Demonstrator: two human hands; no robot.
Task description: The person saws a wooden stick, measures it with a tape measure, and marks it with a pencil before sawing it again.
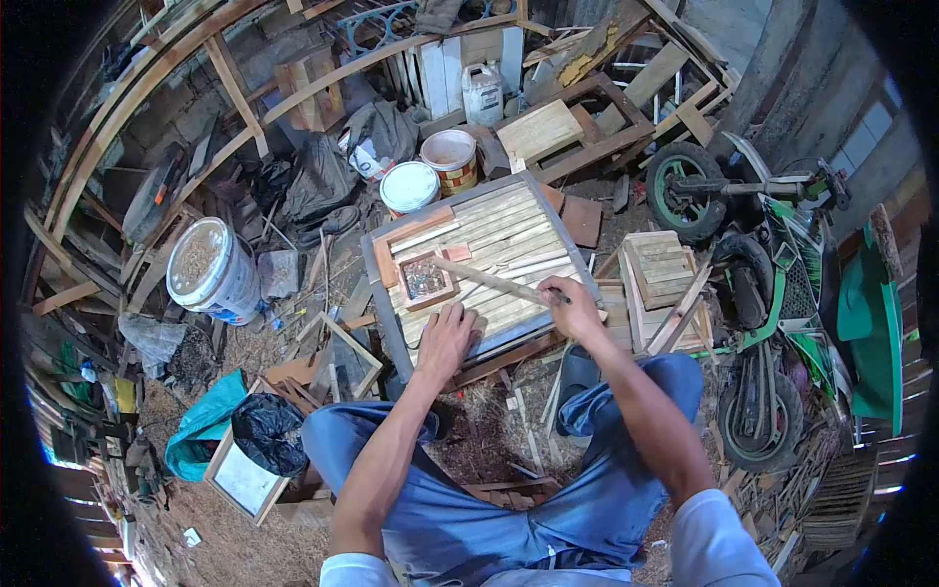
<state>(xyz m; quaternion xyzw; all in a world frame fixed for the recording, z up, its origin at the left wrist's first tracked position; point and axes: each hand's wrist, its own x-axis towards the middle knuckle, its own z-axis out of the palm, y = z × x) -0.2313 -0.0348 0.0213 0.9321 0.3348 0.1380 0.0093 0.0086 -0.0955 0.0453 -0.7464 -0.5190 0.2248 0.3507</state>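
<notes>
In front of me lies a slatted wooden panel (528,220) with a grey frame. My left hand (447,340) rests on its near left part, fingers stretched out and holding nothing. Just beyond those fingers sits a small square wooden box (426,280) with small bits inside, too small to name. A thin wood strip (489,281) runs from the box's corner towards the right. At the strip's right end, my right hand (571,305) is closed around a small dark, pen-like object (559,295). Whether it also grips the strip is hard to tell.
Paint buckets (409,188) stand beyond the panel, and a larger white bucket (210,269) is to the left. A small green motorbike (773,313) lies at the right beside stacked wooden panels (657,269). Wood scraps and shavings cover the floor around my feet.
</notes>
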